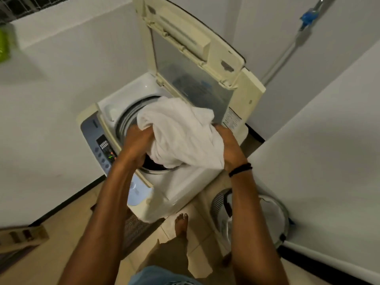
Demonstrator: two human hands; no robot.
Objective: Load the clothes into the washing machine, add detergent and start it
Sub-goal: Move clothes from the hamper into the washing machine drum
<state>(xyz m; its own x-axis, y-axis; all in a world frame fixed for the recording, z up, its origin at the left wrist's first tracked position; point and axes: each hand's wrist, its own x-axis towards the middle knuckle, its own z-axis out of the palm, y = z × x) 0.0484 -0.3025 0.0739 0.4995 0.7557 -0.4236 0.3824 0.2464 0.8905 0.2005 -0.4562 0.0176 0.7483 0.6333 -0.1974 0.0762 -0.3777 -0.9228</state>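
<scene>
A top-loading washing machine (181, 188) stands in the corner with its lid (193, 64) raised. A white cloth (181, 132) is bunched over the drum opening (127, 118). My left hand (135, 145) grips its left edge and my right hand (230, 147) grips its right side, both just above the drum. The control panel (102, 147), with a small lit display, lies to the left of my left hand. The inside of the drum is mostly hidden by the cloth.
A laundry basket (273, 219) with light clothes stands on the floor to the right of the machine. White walls close in on both sides. My bare foot (182, 223) is in front of the machine. A cardboard box (22, 237) sits at the lower left.
</scene>
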